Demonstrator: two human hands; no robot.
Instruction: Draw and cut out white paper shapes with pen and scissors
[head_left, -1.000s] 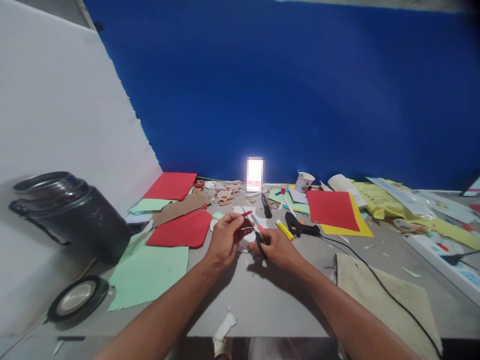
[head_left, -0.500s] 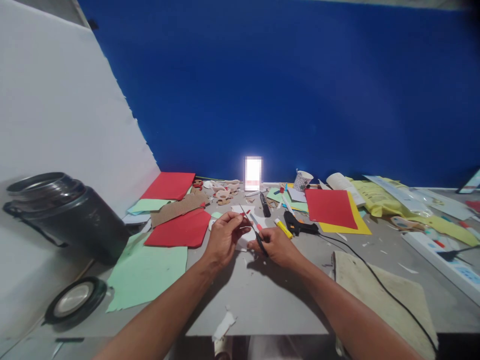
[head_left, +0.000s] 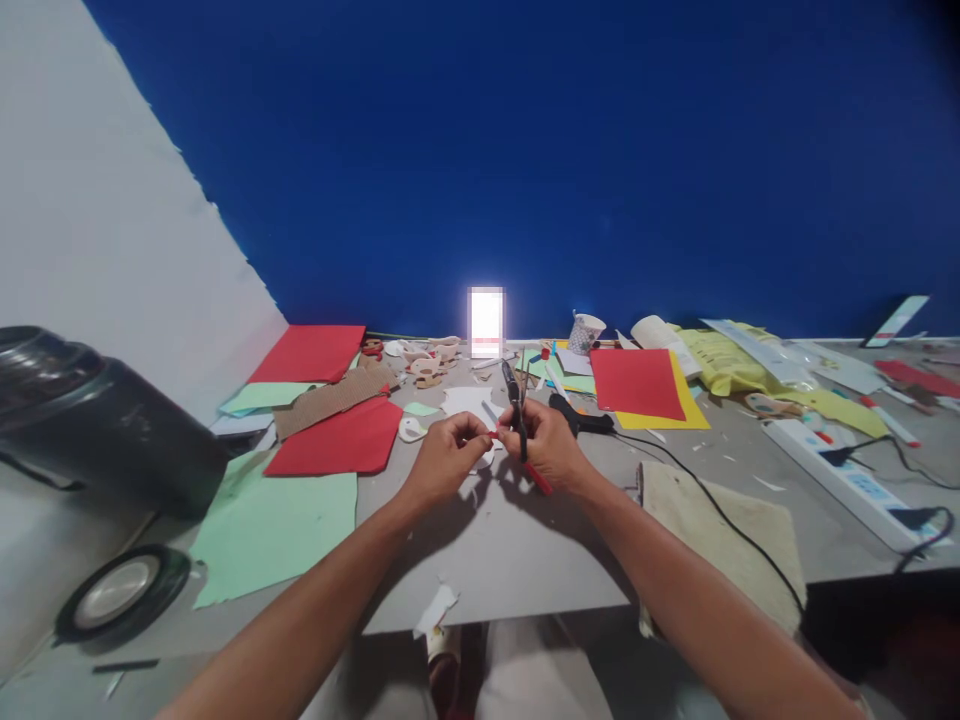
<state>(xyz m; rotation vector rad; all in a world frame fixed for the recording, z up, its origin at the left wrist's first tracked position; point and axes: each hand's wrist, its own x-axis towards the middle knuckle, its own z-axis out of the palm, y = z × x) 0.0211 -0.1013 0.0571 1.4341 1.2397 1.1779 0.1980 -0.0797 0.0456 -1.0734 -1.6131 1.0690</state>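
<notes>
My left hand (head_left: 448, 456) is closed in a pinch on a small red piece of paper (head_left: 493, 436). My right hand (head_left: 549, 447) is close beside it, its fingertips meeting the same red piece. Scissors (head_left: 523, 418) with black and red handles are held in my right hand, blades pointing up and away. Beneath and beyond the hands lies white paper (head_left: 466, 400). A small white cut-out (head_left: 411, 430) rests left of it. The hot glue gun (head_left: 581, 415) lies just beyond my right hand.
Red sheets (head_left: 337, 437) and green paper (head_left: 281, 525) lie at left, near a dark flask (head_left: 112, 420) and its lid (head_left: 120, 590). At right are a red sheet (head_left: 637, 383), beige cloth (head_left: 724, 535), a power strip (head_left: 847, 480) and a black cord. A lit phone (head_left: 487, 322) stands at the back.
My hands have come together at the small red piece. The scissors have turned from pointing toward my left hand to pointing upward. The view has shifted slightly right and down.
</notes>
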